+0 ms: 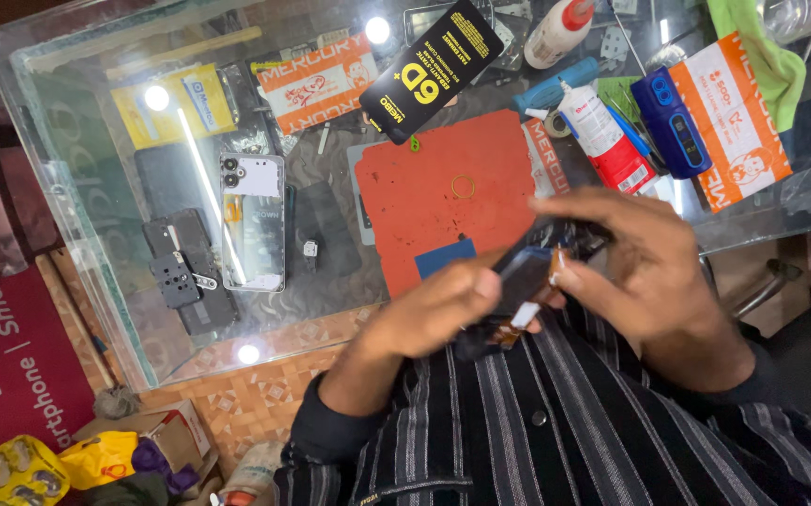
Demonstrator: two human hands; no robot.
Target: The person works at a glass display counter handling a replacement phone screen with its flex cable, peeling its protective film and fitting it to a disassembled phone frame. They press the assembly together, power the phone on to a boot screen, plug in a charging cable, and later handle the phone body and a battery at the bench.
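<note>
between both hands, dark phone part (525,281) (blurred)

We see a see-through glass table top (77,187) that is smooth and shiny, with bright lights glinting on it. On it lies a flat red mat (443,197) that looks dull and rubbery. The black packet (432,70) looks like glossy paper. The blue case (672,122) is shiny plastic, and the green cloth (752,42) looks soft. Our hands hold a dark glossy screen part (523,281), and our striped shirt (565,431) is woven cloth
</note>
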